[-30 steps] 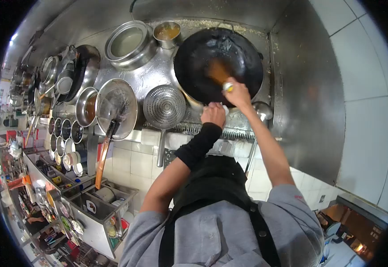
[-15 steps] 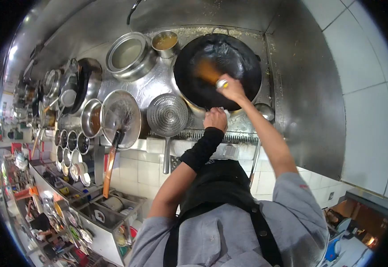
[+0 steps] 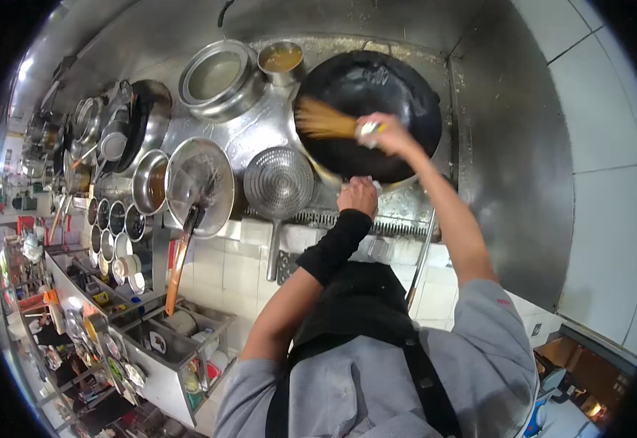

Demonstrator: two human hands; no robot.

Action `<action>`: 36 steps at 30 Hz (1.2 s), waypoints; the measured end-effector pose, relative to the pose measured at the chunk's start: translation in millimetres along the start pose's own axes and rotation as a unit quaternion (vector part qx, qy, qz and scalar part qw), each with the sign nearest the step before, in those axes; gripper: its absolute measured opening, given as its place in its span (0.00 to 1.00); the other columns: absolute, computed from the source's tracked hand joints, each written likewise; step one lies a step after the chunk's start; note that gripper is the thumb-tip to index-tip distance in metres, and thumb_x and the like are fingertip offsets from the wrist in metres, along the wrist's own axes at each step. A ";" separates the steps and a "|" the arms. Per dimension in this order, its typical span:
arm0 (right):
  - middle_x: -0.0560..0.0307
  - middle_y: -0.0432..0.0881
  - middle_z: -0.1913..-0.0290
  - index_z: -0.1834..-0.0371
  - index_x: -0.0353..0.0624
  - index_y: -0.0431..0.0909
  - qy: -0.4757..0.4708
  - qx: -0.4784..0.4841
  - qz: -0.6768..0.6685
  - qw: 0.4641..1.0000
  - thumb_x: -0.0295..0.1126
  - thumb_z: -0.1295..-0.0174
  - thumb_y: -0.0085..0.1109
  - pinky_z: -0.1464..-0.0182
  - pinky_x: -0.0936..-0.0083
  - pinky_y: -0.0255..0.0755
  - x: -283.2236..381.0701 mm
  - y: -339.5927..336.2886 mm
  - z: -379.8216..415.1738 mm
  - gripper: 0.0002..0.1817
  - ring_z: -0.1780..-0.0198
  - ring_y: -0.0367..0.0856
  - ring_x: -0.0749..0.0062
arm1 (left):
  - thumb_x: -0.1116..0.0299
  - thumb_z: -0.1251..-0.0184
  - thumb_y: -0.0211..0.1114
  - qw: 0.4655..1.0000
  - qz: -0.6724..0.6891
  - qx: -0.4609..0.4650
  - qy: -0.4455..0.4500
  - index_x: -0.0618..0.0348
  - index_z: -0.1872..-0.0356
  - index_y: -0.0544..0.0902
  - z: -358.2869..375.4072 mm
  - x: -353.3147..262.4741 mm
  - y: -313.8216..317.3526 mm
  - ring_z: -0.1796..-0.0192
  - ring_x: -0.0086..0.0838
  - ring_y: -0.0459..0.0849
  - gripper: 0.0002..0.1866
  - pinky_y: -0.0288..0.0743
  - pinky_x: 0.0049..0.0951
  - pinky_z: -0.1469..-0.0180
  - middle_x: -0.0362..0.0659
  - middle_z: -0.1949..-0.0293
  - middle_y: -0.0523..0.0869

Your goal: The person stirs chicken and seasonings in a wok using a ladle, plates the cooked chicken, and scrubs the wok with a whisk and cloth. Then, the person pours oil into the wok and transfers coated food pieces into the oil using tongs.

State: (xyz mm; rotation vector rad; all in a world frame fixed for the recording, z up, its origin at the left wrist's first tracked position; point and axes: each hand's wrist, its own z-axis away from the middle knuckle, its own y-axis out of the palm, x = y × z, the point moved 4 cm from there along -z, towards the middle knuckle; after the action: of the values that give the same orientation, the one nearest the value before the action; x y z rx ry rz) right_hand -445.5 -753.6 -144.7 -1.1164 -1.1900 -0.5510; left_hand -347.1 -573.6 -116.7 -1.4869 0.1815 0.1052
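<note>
A large black wok (image 3: 399,95) stands on the stove at the upper right, with a wet shine inside. My right hand (image 3: 389,135) is closed on the handle of a bamboo wok brush (image 3: 326,120). The bristles are spread and slightly blurred at the wok's left inner side. At the wok's near rim my left hand (image 3: 359,196) is closed, with a bit of white cloth (image 3: 374,188) showing beside the fingers. It grips the wok's edge through the cloth; the handle itself is hidden. A black sleeve covers my left wrist.
Left of the wok lie a perforated skimmer (image 3: 280,182) and a fine strainer (image 3: 200,186) with a wooden handle. Behind them stand a steel pot (image 3: 220,80) and a small pot of yellowish liquid (image 3: 282,62). A steel wall (image 3: 512,153) closes off the right.
The brush has swept left and slightly down inside the wok, its bristles fanning out at the left wall. My left hand stays at the near rim. The camera view has shifted a little.
</note>
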 end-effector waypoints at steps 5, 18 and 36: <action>0.35 0.84 0.58 0.34 0.54 0.72 0.103 -0.400 0.262 0.872 0.39 0.43 0.64 0.56 0.50 0.79 15.8 -4.1 -2.6 0.30 0.59 0.84 0.39 | 0.68 0.44 0.69 0.999 -0.038 -0.012 -0.015 0.63 0.63 0.80 1.2 -1.8 2.9 0.64 0.43 0.87 0.12 0.84 0.38 0.66 0.50 0.63 0.84; 0.41 0.86 0.56 0.36 0.53 0.76 0.197 -0.270 0.450 0.828 0.37 0.45 0.67 0.55 0.56 0.81 44.2 -45.1 72.3 0.30 0.60 0.87 0.44 | 0.65 0.55 0.76 0.999 -0.025 -0.023 0.000 0.65 0.60 0.79 7.4 -3.7 -5.0 0.63 0.43 0.86 0.22 0.84 0.36 0.66 0.50 0.63 0.82; 0.44 0.87 0.58 0.47 0.46 0.82 0.084 0.002 0.068 0.994 0.37 0.50 0.70 0.48 0.65 0.77 34.8 -7.4 99.0 0.24 0.53 0.87 0.52 | 0.62 0.56 0.78 0.999 -0.025 -0.041 -0.003 0.65 0.60 0.79 12.8 -2.6 2.0 0.64 0.42 0.87 0.25 0.84 0.35 0.63 0.50 0.63 0.82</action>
State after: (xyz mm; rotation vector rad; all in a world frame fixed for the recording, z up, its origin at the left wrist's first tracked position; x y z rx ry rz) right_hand -484.1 -660.9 -113.0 -1.1161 -0.9623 -0.5277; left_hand -349.3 -560.7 -117.3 -1.5708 0.1366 0.0773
